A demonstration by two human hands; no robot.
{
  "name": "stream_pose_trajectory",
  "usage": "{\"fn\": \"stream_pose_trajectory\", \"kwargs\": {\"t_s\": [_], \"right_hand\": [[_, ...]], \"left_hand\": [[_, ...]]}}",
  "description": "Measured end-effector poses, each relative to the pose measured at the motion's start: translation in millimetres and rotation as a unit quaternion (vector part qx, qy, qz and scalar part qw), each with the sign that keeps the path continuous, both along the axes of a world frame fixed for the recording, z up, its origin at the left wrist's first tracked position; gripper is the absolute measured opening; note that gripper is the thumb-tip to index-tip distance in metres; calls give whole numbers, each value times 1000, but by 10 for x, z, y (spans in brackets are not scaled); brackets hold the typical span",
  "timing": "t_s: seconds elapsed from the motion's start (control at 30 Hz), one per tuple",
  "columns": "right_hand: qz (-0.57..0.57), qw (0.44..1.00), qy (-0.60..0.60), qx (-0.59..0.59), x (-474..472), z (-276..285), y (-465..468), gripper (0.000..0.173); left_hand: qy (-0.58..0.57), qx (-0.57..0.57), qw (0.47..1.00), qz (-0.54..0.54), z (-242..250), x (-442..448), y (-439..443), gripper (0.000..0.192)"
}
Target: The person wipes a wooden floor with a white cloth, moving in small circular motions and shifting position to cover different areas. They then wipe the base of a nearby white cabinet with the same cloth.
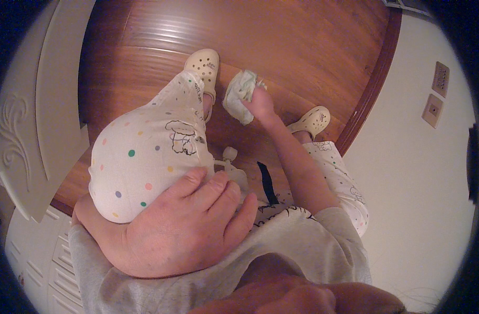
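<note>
My right hand (260,104) is closed around a crumpled pale cloth (238,100), low over the wood-grain floor (247,43). Whether the cloth touches the floor cannot be told. The cloth is between my two cream clogs, the left clog (203,66) and the right clog (315,119). My left hand (188,223) lies across my bent left leg in white dotted trousers (125,168). Its fingers are spread, and nothing is seen in them. Beyond its fingertips, a white object (229,154) of unclear kind shows partly, beside a dark strap (267,182).
To the left stands cream furniture with a carved panel (17,137). Farther down on that side are white panelled fronts (61,271). A reddish-brown baseboard (367,86) runs along the pale wall (412,165) on the right, which carries two wall plates (437,94).
</note>
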State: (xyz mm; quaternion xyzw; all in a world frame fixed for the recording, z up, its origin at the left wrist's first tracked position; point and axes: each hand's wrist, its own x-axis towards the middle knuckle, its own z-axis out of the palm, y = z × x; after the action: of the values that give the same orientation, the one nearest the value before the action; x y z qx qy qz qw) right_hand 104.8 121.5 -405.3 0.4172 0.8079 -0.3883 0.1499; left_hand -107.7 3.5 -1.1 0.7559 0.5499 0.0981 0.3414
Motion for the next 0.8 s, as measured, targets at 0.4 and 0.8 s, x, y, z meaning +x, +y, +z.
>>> {"fn": "stream_pose_trajectory", "kwargs": {"t_s": [0.4,0.8], "right_hand": [[17,998,-53,-37,-18,60,-66,47],[-132,987,-71,62,206,-136,1006,54]], "left_hand": [[-1,-17,1000,-4,20,-7,2,41],[11,-11,1000,-11,15,-7,8,41]]}}
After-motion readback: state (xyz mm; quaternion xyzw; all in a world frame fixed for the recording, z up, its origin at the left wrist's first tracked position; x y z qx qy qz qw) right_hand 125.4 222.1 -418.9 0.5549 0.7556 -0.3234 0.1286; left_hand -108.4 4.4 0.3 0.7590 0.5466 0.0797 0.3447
